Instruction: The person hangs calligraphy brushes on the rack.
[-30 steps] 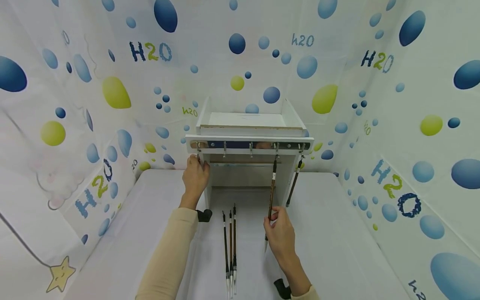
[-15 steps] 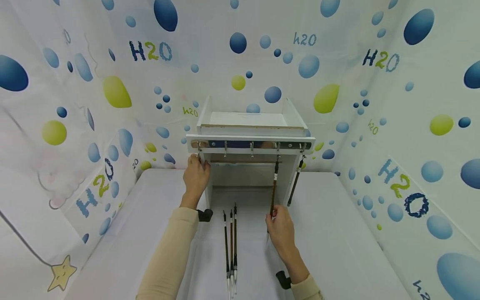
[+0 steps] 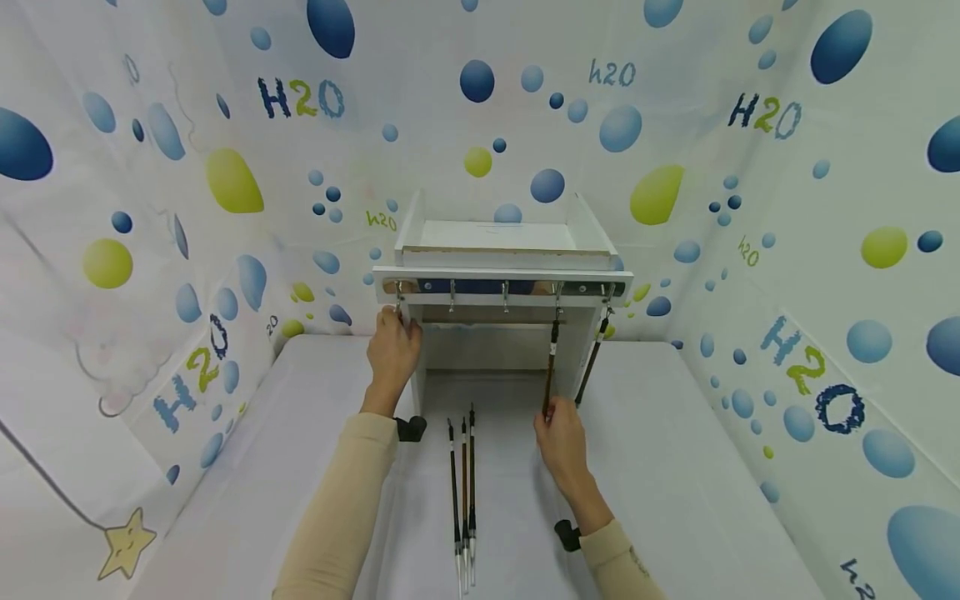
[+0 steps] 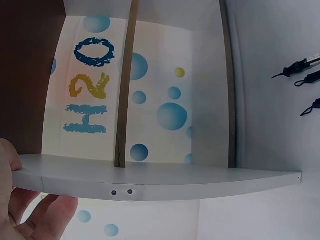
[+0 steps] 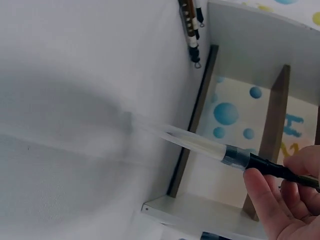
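Observation:
A white wooden shelf (image 3: 450, 273) carries a metal strip with several hooks along its front. My left hand (image 3: 393, 354) grips the shelf's left side panel (image 4: 210, 187), thumb on one face and fingers on the other. From the fourth hook hangs a calligraphy brush (image 3: 551, 358), and my right hand (image 3: 564, 442) pinches it near its lower end. A clear sleeve covers that brush's pale bristles (image 5: 205, 146). Another calligraphy brush (image 3: 592, 362) hangs at a slant from the rightmost hook. The left end hook is partly hidden by my left fingers.
Three more calligraphy brushes (image 3: 464, 483) lie side by side on the white table cloth (image 3: 660, 483), in front of the shelf. An upper tray (image 3: 495, 237) tops the shelf. Patterned sheets (image 3: 420, 100) surround the table at the back and sides.
My right hand has moved up along the hanging brush and covers its lower end. The left hand has kept its place on the shelf. The view has shifted slightly.

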Demonstrator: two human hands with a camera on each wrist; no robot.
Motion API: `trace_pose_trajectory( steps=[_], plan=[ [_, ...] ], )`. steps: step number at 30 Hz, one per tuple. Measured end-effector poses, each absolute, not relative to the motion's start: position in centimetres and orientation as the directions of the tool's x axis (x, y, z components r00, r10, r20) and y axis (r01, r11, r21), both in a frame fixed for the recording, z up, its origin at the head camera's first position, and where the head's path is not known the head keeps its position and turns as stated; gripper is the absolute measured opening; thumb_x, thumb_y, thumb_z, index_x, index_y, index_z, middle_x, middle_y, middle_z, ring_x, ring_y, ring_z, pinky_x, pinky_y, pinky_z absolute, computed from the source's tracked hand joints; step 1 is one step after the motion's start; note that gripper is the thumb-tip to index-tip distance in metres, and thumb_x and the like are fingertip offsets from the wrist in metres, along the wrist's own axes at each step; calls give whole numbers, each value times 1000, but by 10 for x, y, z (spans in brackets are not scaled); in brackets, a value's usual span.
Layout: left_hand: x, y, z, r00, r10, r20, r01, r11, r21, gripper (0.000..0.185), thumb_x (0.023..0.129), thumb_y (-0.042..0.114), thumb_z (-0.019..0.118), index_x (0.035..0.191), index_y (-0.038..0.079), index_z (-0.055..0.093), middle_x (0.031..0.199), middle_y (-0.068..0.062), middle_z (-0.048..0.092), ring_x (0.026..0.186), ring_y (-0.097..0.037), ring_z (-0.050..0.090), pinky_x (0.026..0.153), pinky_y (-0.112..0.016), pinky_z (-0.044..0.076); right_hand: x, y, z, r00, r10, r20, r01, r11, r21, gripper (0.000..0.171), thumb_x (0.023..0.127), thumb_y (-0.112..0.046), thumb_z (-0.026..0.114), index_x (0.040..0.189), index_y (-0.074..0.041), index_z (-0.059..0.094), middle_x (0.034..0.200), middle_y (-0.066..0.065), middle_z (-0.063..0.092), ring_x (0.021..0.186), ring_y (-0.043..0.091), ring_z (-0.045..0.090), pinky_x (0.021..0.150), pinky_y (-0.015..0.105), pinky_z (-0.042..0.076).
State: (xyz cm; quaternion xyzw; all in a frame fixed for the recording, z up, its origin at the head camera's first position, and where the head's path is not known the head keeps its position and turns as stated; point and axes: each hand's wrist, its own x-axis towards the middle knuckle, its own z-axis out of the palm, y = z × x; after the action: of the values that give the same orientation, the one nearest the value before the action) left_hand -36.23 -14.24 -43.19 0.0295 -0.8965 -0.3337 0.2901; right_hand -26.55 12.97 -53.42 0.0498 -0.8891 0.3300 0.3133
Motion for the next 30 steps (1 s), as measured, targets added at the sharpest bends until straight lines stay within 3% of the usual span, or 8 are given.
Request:
trace_pose_trajectory(
  steps=[11,21,30],
  plan=[
    [-360,-140,-430,-835,-234,499,143,782,607,34,97,24,52,116,-4,50,105,-24,59,80,-54,65,68,-63,51,-282,136,-533,-842,120,526,-255,771,-583,14,88,-2,68,94,4,57,88,17,59,75,26,60,61,35,52],
    [-363,-140,-427,-834,-228,502,147,786,601,34,98,24,51,117,-4,49,107,-25,58,80,-54,65,67,-63,52,-286,138,-532,-836,119,535,-259,774,-578,14,88,-3,67,95,5,58,87,18,59,71,28,62,58,36,53],
    [-361,-142,-429,-841,-240,485,128,783,609,33,98,25,51,115,-3,50,107,-24,58,81,-55,65,68,-63,51,-283,140,-528,-845,120,521,-249,774,-582,28,88,-11,72,106,7,59,92,17,60,77,26,62,65,38,52]
  ],
)
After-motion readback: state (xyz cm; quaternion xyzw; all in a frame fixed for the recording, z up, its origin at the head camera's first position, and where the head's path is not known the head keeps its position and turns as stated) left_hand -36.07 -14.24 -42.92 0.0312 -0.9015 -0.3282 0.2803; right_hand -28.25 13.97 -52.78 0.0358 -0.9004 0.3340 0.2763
